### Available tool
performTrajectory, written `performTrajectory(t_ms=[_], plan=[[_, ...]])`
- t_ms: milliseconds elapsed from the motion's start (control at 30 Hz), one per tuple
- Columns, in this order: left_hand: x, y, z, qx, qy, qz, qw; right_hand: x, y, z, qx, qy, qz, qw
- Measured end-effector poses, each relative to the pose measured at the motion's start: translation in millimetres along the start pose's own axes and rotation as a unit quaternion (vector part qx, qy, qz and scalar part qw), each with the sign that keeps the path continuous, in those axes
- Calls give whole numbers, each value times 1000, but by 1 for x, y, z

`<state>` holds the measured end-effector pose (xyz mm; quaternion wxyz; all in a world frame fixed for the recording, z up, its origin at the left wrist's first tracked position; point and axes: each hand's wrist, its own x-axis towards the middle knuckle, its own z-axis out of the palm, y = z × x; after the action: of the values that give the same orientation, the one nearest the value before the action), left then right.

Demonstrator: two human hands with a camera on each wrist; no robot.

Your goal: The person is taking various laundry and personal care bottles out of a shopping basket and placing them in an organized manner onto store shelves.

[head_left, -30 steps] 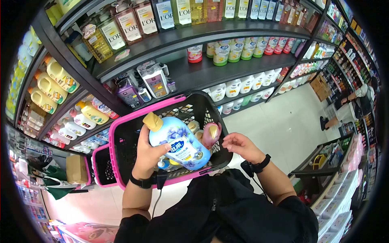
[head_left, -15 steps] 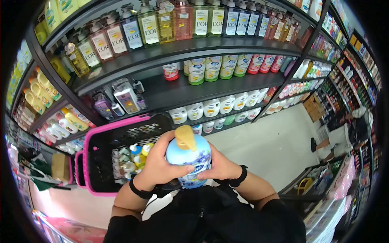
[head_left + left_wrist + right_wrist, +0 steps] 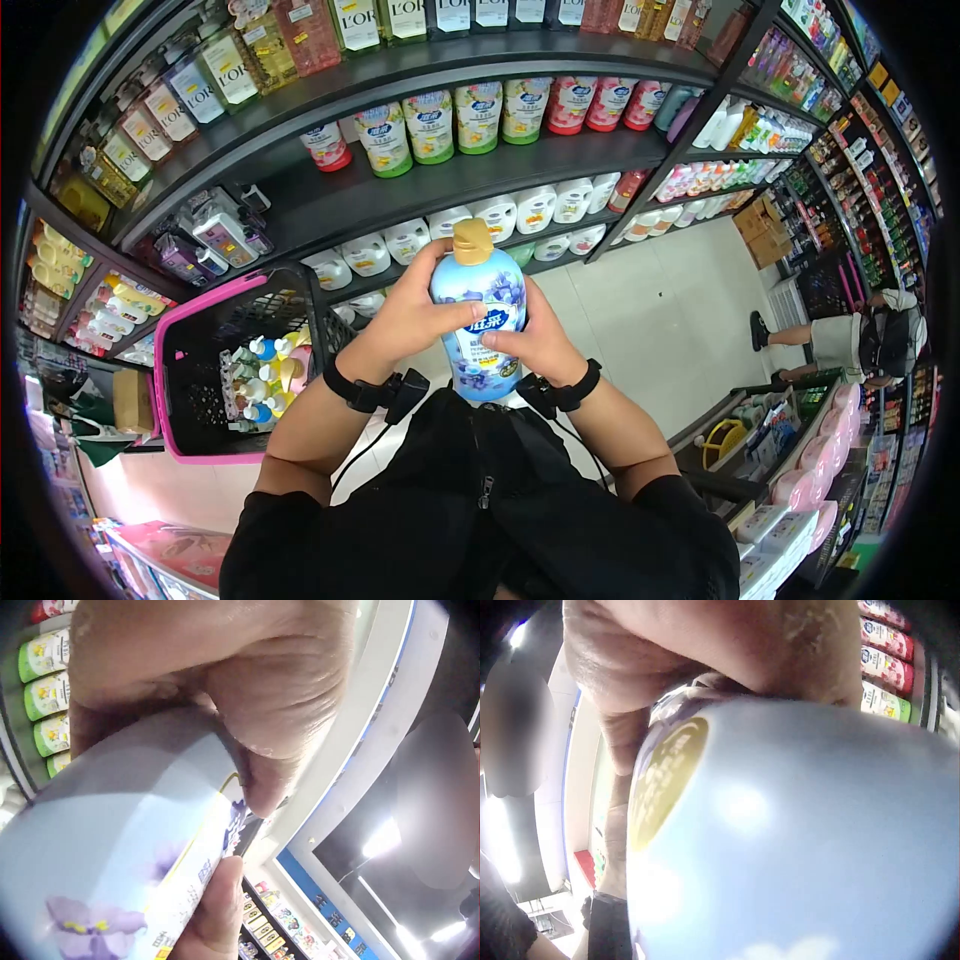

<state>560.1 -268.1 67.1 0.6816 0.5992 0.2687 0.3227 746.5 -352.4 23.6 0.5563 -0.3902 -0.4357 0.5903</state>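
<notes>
In front of my chest, both hands hold a large light-blue pump bottle (image 3: 485, 280) with a gold pump head (image 3: 472, 242), purple flowers and a dark-blue label facing up. My left hand (image 3: 405, 315) grips its left side, thumb across the label. On the other side my right hand (image 3: 548, 345) holds it, its thumb close to the left one. The left wrist view shows the blue body and purple flower print of the bottle (image 3: 97, 840) under the fingers. In the right wrist view the pale-blue bottle (image 3: 795, 825) fills much of the picture, with a gold oval on it.
To the left stands a black basket with a pink rim (image 3: 165, 400), several bottles (image 3: 270, 375) inside. Ahead are dark shelves (image 3: 450, 185) of pump bottles and jugs. A person (image 3: 865, 335) is in the aisle at right, beyond a low display (image 3: 740, 430).
The bottle has come out from over the basket to the right, and my right hand has joined the left on it. Since half a second ago its label has tilted up into view.
</notes>
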Motion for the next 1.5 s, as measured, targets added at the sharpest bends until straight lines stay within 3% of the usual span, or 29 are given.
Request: performTrajectory(t_ms=[133,167,367,567,700,800,833,933,1033,1067,1100,1233,1300,1400,1500], plan=[[13,-37,-7,-23,18,-9,1000,23,20,-14,-6,19,-21,1000],[13,-41,-9,-11,19,-53,998,31,20,-16,-11,26,-19,999],[24,-70,-29,-17,-31,-88,995,85,27,-36,114,25,-10,993],[60,-51,-78,-53,-37,-80,995,153,31,-29,216,1,18,976],[69,-31,-100,145,20,-55,988,187,46,-28,240,-45,25,969],[73,-17,-108,439,70,-70,893,202,62,-31,243,-41,11,969],[75,-28,-114,485,105,53,867,206,59,-30,237,-75,17,968],[80,-22,-123,587,113,165,785,215,47,-36,223,-128,2,966],[83,-31,-139,571,128,257,769,223,30,-36,279,-219,-25,935],[82,-34,-141,563,135,285,764,222,24,-28,279,-190,-28,941],[84,-35,-143,549,148,300,766,228,17,-31,294,-173,49,939],[91,-39,-152,532,170,362,747,239,1,-28,360,-168,183,899],[94,-38,-156,520,171,356,757,243,18,-34,276,-231,73,930],[104,-42,-166,506,156,296,795,254,35,-36,163,-208,-33,964],[119,-60,-184,480,137,196,844,265,40,-35,-54,-173,-111,977]])
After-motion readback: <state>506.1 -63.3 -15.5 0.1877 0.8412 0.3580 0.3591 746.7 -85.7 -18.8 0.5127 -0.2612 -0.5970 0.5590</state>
